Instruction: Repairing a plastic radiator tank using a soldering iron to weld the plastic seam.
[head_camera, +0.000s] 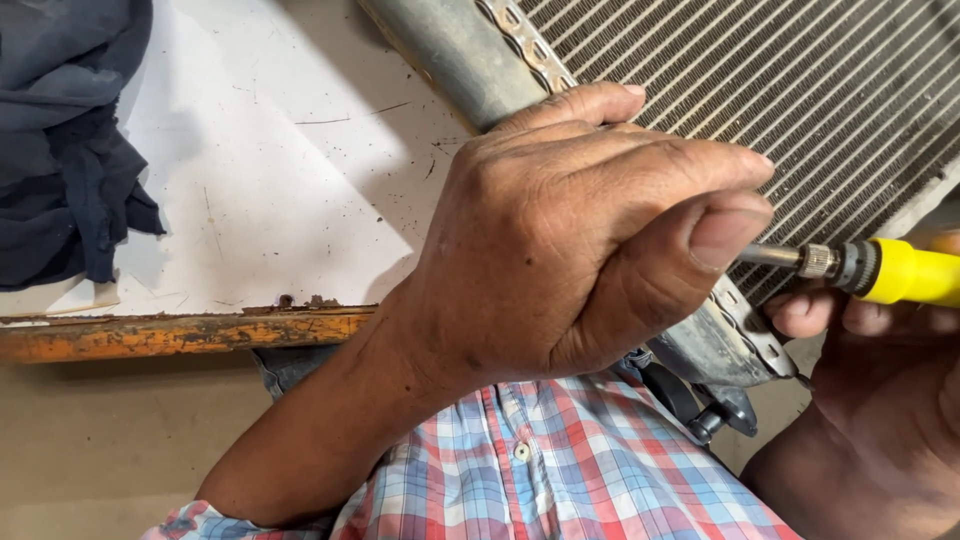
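— Radiator (800, 90) fills the top right, its finned core cut off by the frame; the white table (280, 190) lies beneath.

— And the hands?

— Left hand (580, 230) curls shut over the radiator's side tank, hiding the screwdriver's tip. Right hand (880, 380), partly out of frame, is closed round the yellow-handled screwdriver (860, 268)

Under the left hand (580, 240) lies a radiator (800, 90) of dull, ribbed grey metal. The screwdriver (880, 270) by the right hand (870, 400) has a glossy yellow plastic handle. The surface (270, 180) is matt white — scratched, its edge rusty. Dark cloth (60, 140), soft and crumpled.
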